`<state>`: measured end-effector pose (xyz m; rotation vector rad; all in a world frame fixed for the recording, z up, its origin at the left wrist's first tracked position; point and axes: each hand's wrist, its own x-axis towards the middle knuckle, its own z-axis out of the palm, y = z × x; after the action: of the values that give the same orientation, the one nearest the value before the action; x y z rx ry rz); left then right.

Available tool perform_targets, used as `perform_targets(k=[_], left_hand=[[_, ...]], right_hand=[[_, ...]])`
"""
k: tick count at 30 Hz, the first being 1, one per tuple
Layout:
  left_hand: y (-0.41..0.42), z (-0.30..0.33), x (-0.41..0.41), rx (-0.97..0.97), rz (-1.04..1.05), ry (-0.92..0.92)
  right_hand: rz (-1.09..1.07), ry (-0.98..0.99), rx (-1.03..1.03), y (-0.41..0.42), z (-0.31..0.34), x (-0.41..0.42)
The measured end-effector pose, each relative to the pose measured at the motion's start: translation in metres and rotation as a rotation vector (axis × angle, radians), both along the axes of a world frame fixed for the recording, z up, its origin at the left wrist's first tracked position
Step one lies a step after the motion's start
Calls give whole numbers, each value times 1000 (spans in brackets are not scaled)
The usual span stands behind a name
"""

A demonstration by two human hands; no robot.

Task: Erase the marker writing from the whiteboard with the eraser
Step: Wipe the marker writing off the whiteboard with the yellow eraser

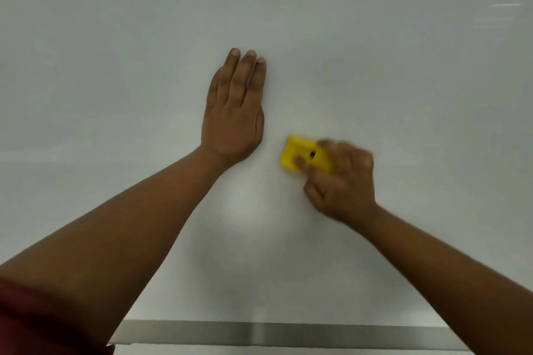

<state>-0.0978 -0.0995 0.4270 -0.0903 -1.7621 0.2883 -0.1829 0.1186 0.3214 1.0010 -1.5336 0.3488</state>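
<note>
Partly, blurred right hand [340, 181] covers yellow eraser [297, 154]; whiteboard [375, 66] blank.

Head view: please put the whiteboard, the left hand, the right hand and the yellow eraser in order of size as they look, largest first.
1. whiteboard, fills nearly the whole view
2. left hand, flat and open
3. right hand, curled, so it may only look smaller than the left
4. yellow eraser, partly covered by the right hand's fingers

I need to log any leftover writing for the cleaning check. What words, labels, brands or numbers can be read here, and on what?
None can be read.
Whiteboard: no marker writing or print shows.
Yellow eraser in the right hand: no label visible; it is motion-blurred, with only a small dark spot.
Left hand: flat on the board, nothing written.
</note>
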Motion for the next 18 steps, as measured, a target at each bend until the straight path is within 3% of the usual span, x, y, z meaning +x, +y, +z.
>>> perform_targets(k=[3,7,9,15,18], left_hand=[[26,3,0,13,-1,-57],[33,17,2,-70,-5,-130],[25,23,5,-103,10,-159],[-1,51,11,-66,-27,-146],[-1,72,11,-30,-138,-116]], right_hand=[[-13,-104,-167,1,54,1],[-18,92,173,20,66,2],[-16,107,221,42,82,-10],[-107,-114,-258,87,199,-35],[-126,-104,-263,60,222,-20]])
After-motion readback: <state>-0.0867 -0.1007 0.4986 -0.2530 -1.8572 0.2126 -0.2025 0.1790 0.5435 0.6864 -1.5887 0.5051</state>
